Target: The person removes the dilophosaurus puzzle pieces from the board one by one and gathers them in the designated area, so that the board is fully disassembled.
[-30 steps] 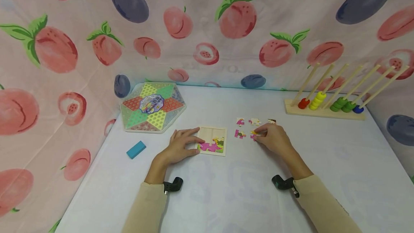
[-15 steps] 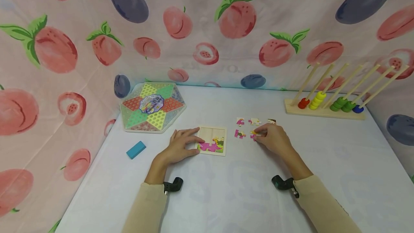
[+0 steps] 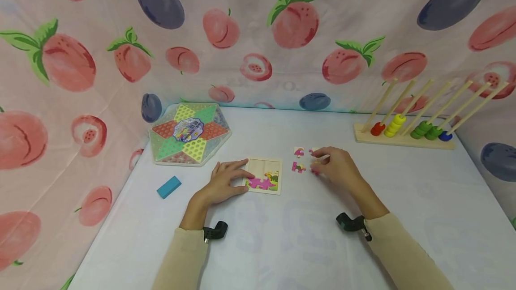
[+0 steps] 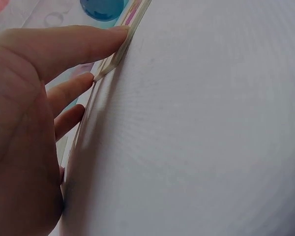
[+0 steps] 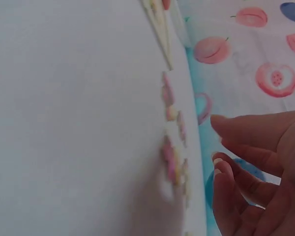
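My left hand (image 3: 221, 182) rests at the left side of a small square wooden puzzle tray (image 3: 258, 166), fingers spread and thumb at its near corner. Pink dinosaur pieces fill the tray's lower part; bare wood shows above. In the left wrist view the thumb touches the tray's edge (image 4: 110, 64). My right hand (image 3: 338, 167) hovers over loose jigsaw pieces, fingers loosely bent. A gap shows between its thumb and fingers (image 5: 223, 184) in the right wrist view, with nothing between them. Two pieces, one upper (image 3: 298, 151) and one lower (image 3: 298, 167), lie left of this hand; it partly hides others.
A hexagonal Chinese checkers box (image 3: 189, 133) lies at the back left, with a blue block (image 3: 169, 187) in front of it. At the back right stands a wooden peg rack (image 3: 403, 140) with coloured beads. A fruit-print cloth (image 3: 258, 35) hangs behind the white table.
My right hand has come off the lower piece it was pinching and shifted slightly up and left, now covering the top right piece. My left hand and the tray stay put.
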The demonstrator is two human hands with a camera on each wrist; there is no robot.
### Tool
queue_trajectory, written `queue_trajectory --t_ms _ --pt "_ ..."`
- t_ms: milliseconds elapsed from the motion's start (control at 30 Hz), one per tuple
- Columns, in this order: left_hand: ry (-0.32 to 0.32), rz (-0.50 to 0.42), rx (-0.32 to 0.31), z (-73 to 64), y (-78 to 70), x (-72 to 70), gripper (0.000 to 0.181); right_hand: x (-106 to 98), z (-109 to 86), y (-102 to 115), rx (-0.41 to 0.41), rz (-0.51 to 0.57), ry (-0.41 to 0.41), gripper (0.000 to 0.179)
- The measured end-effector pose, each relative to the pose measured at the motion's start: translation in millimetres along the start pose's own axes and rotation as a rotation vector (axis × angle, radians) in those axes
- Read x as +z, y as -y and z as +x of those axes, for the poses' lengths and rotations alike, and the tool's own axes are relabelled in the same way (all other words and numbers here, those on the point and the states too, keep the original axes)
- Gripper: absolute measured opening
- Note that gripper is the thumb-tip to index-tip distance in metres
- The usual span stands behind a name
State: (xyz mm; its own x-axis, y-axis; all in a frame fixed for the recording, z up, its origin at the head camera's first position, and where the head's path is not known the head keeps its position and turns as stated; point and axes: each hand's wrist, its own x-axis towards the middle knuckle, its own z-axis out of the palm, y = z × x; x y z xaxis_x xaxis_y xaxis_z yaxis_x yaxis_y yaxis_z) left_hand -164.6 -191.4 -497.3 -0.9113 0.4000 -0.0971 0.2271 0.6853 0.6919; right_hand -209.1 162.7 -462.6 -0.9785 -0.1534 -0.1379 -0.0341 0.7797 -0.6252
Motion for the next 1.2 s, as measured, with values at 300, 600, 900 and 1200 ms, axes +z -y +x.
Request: queue_trajectory --t_ms 300,600,900,1200 --pt "0.002 -0.006 0.008 -0.9 -0.5 0.2 0.034 1 7.9 35 -0.141 0.069 0.046 0.048" --pt "0.008 -0.003 0.003 -0.3 -2.0 -1.2 0.034 19 9.8 59 -0.281 0.051 0.094 0.050" --pt "0.013 -0.002 -0.012 -0.2 -3.4 -2.3 0.034 48 7.3 70 -0.286 -0.063 0.191 0.048" --pt "0.011 0.010 -0.002 -0.1 -2.9 -3.0 0.034 71 8.4 73 -0.280 -0.207 0.235 0.050"
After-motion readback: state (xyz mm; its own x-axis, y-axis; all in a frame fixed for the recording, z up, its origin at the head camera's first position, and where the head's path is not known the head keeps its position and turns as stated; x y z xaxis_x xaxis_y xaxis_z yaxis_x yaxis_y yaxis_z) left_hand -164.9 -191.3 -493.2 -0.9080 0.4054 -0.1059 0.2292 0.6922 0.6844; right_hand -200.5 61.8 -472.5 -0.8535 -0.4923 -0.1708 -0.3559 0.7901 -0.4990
